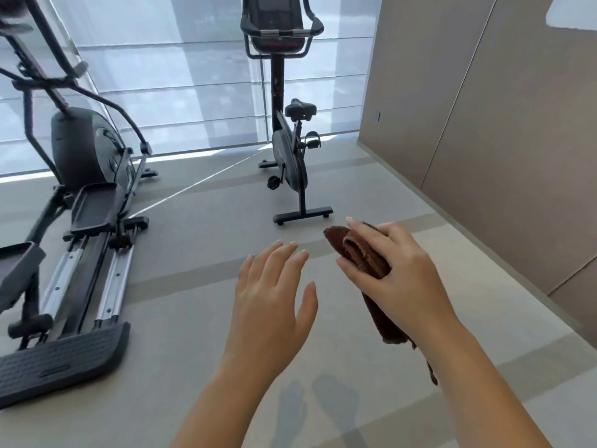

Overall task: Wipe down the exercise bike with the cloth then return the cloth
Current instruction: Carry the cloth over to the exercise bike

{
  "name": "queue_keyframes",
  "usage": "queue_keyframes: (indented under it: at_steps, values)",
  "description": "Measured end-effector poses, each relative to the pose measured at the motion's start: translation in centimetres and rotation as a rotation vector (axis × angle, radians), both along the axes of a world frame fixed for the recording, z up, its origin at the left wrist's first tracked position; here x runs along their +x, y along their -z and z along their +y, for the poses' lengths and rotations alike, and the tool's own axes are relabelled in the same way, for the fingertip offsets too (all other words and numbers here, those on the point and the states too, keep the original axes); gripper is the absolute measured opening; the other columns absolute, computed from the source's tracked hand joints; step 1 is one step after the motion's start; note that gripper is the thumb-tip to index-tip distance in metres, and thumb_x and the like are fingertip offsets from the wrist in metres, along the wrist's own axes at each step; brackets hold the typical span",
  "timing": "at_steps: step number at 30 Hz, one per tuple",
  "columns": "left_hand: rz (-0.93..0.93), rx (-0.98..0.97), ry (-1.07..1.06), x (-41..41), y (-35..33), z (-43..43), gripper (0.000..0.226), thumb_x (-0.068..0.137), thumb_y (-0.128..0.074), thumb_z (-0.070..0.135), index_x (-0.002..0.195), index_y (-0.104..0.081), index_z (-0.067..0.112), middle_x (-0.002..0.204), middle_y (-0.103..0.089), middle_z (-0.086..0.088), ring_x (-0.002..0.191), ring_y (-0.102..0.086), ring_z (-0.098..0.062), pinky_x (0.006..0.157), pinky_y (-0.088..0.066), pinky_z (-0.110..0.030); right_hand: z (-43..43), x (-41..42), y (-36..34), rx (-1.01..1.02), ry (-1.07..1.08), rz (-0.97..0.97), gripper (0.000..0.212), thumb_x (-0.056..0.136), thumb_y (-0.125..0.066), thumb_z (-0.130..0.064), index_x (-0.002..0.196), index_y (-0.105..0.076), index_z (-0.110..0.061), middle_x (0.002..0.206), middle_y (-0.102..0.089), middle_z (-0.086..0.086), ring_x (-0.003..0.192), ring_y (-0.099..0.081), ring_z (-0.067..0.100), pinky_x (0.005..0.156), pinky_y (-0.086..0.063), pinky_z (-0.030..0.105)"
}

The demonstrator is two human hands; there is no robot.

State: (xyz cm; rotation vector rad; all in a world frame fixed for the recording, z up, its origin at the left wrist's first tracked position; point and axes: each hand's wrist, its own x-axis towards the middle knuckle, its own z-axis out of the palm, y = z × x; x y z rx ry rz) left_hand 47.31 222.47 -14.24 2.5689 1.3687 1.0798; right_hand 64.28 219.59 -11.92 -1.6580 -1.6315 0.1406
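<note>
Exercise bikes: we count one (288, 130), standing by the window.
Elliptical trainers: we count one (80, 176), at the left.
Cloths: we see one, brown (365, 257).
Hands: we count two, a left hand (271, 292) and a right hand (394, 270).
Saddles: we see one (300, 108).

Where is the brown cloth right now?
The brown cloth is in the person's right hand, low and right of centre in the head view, held above the floor and not touching the exercise bike farther ahead by the window.
</note>
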Motion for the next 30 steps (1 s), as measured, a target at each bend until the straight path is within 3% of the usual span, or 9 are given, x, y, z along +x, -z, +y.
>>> queue_keyframes:
  at_steps: [3,6,10,19,30]
  values:
    - [0.004,-0.030,-0.030,0.2,0.5,4.9,0.039,0.085,-0.042,0.029,0.112,-0.060,0.007,0.117,-0.062,-0.008,0.115,-0.052,-0.028,0.099,-0.038,-0.045,5.6,0.1,0.5,-0.023,-0.054,-0.010,0.055,0.078,-0.059,-0.049,0.130,-0.046,-0.039,0.103,-0.049,-0.011,0.088,-0.048,0.001,0.076,-0.042,0.011]
    - [-0.009,-0.048,-0.058,0.0,1.3,10.5,0.040,0.085,-0.042,0.030,0.113,-0.060,0.008,0.118,-0.061,-0.007,0.116,-0.051,-0.026,0.100,-0.037,-0.044,11.5,-0.3,1.4,-0.044,-0.085,-0.048,0.055,0.077,-0.059,-0.049,0.130,-0.047,-0.037,0.102,-0.051,-0.010,0.086,-0.051,0.003,0.075,-0.046,0.016]
    - [-0.046,-0.075,-0.083,-1.2,3.0,19.1,0.041,0.085,-0.040,0.031,0.115,-0.059,0.010,0.119,-0.060,-0.006,0.117,-0.050,-0.026,0.100,-0.033,-0.042,20.2,-1.5,2.8,-0.053,-0.106,-0.055,0.054,0.077,-0.057,-0.051,0.129,-0.048,-0.037,0.101,-0.050,-0.012,0.085,-0.051,0.002,0.074,-0.045,0.012]
    - [-0.149,-0.032,-0.146,-7.4,2.2,41.5,0.040,0.083,-0.043,0.028,0.112,-0.060,0.007,0.116,-0.061,-0.008,0.114,-0.051,-0.027,0.098,-0.037,-0.044,42.5,-7.3,1.2,-0.051,-0.136,-0.065,0.053,0.077,-0.060,-0.047,0.128,-0.050,-0.034,0.103,-0.053,-0.008,0.088,-0.056,0.010,0.078,-0.050,0.024]
    - [-0.087,-0.009,-0.139,-8.9,3.0,59.9,0.039,0.084,-0.044,0.028,0.111,-0.060,0.006,0.114,-0.062,-0.010,0.111,-0.055,-0.030,0.095,-0.042,-0.048,61.8,-9.2,2.3,-0.049,-0.156,-0.019,0.056,0.079,-0.058,-0.046,0.132,-0.045,-0.033,0.104,-0.054,-0.005,0.088,-0.055,0.007,0.078,-0.048,0.020]
